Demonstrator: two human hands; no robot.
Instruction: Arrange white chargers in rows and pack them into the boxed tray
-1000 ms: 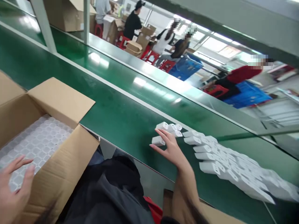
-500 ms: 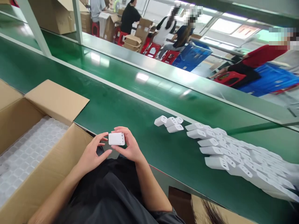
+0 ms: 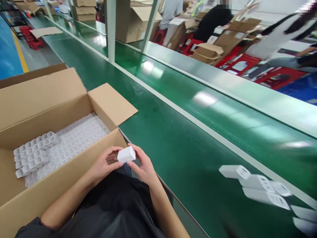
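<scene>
Tilted since earlier, the white, round-edged charger (image 3: 125,154) beside the carton (image 3: 112,104) is pinched between left hand (image 3: 103,165) and right hand (image 3: 145,168), grip closed.

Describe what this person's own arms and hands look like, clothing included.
The left hand and right hand are gloveless, with no watch showing. The visible forearms are bare. A black sleeve ends near the left elbow; the right sleeve is out of view. The top is black.

White block (image 3: 125,154) I hold: no readable lettering.
Open carton (image 3: 49,195) left of the block: none I can read.
Far carton (image 3: 224,43) beyond the block, pale label (image 3: 239,35): too small.
</scene>
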